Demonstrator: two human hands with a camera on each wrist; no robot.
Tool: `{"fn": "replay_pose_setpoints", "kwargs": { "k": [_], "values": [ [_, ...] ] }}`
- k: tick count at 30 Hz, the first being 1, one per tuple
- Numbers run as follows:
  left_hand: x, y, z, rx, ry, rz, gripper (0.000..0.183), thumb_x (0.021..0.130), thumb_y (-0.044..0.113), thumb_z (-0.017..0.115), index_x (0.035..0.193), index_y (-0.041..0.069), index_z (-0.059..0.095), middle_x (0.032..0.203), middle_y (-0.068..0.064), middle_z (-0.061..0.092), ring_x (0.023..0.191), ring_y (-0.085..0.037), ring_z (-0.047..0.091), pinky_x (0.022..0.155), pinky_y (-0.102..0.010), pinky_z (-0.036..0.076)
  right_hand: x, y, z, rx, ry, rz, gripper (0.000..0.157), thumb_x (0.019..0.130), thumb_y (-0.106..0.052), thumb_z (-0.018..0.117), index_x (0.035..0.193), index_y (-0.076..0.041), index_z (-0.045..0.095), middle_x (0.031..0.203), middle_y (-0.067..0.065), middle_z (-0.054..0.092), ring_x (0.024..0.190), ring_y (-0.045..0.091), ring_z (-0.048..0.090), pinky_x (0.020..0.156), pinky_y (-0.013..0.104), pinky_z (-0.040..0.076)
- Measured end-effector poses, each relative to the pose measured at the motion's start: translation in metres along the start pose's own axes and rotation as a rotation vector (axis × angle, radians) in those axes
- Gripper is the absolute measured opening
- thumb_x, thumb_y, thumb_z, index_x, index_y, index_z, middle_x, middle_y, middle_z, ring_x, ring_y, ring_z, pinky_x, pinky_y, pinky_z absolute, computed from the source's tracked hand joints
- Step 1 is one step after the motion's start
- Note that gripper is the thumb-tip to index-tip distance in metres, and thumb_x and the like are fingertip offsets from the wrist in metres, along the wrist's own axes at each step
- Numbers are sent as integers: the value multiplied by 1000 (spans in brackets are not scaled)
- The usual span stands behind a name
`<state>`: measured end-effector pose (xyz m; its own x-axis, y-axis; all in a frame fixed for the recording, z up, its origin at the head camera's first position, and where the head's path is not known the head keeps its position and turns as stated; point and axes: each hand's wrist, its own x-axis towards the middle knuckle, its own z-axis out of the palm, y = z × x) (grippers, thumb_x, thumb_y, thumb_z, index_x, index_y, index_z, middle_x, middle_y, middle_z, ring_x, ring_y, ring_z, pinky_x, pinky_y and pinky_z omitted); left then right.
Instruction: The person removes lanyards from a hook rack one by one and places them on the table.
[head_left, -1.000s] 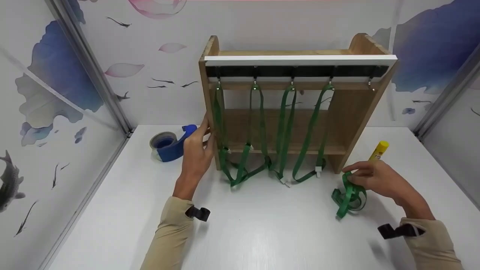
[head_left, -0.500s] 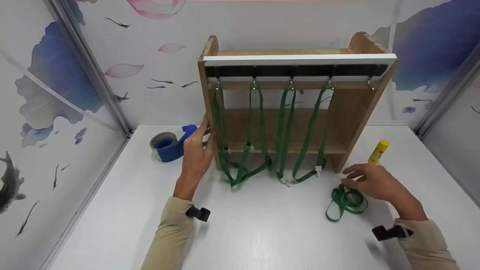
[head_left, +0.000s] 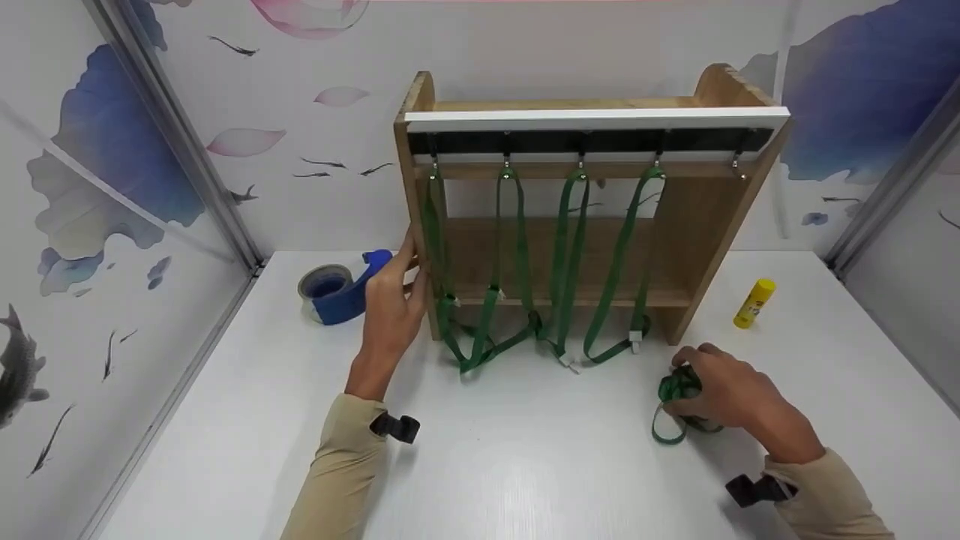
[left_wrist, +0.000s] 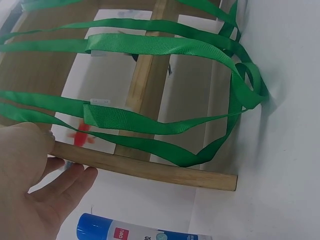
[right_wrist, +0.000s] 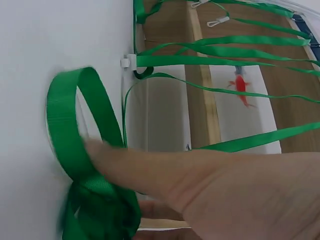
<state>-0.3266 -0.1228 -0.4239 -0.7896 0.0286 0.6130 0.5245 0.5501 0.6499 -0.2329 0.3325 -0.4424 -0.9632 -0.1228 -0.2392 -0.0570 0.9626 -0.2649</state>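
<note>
A wooden rack [head_left: 737,247] stands on the white table. Green lanyards [head_left: 574,262] hang in loops from hooks on its black strip, their lower ends reaching the tabletop; the rightmost hook [head_left: 736,169] is bare. My left hand [head_left: 394,304] holds the rack's left side panel [left_wrist: 150,170], fingers along its outer face. By the rack's right foot, my right hand [head_left: 731,390] grips a bunched green lanyard [head_left: 679,386] lying on the table. One loop of that lanyard [right_wrist: 65,125] sticks out past the thumb in the right wrist view; the palm hides part of the bunch.
A yellow glue stick [head_left: 754,304] stands right of the rack. Left of it is a roll of tape in a blue dispenser [head_left: 337,306]. In the left wrist view, a white tube with a blue cap [left_wrist: 95,227] lies below the panel. Printed walls [head_left: 337,187] enclose the table.
My right hand let the lanyard down onto the table, moved off it, then came back down and left to grip the bunch. The left hand has stayed on the rack.
</note>
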Motion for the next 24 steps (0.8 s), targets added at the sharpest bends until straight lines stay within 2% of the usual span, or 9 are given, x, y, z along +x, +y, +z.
{"fn": "replay_pose_setpoints", "kwargs": {
  "k": [4,7,13,16,19,24],
  "values": [
    [0,0,0,17,6,-1,60,112,19,62,168,21,41,153,-6,67,130,-27,73,90,-43,68,7,9,-1,76,20,-10,46,90,-17,88,130,-2,71,126,27,68,97,31,62,75,48,64],
    [0,0,0,18,4,-6,60,112,20,62,168,21,42,153,-6,67,130,-26,73,90,-43,68,12,23,-5,120,39,-13,40,91,-5,82,128,2,71,123,30,71,93,30,64,74,44,65],
    [0,0,0,11,1,-11,61,112,20,62,169,23,40,153,-6,67,131,-26,72,90,-43,68,23,58,-7,187,133,33,48,95,-5,78,138,9,63,127,38,67,96,37,67,75,45,66],
    [-1,-1,1,4,2,-10,61,112,20,63,169,24,40,152,-6,67,131,-26,72,90,-43,68,27,68,-2,210,205,59,54,98,-9,78,145,8,59,134,39,63,104,44,66,83,54,67],
    [-1,-2,1,-2,1,-16,61,112,18,62,168,24,40,154,-5,66,131,-26,72,90,-43,68,30,75,1,211,263,71,58,100,-11,76,151,6,55,139,40,59,112,49,64,93,65,63],
    [-1,-2,1,-14,-1,-19,63,111,17,63,169,25,39,153,-5,67,131,-25,72,90,-43,68,27,80,-2,211,290,81,66,102,-17,73,158,4,47,148,42,51,126,57,56,102,75,54]
  ]
}}
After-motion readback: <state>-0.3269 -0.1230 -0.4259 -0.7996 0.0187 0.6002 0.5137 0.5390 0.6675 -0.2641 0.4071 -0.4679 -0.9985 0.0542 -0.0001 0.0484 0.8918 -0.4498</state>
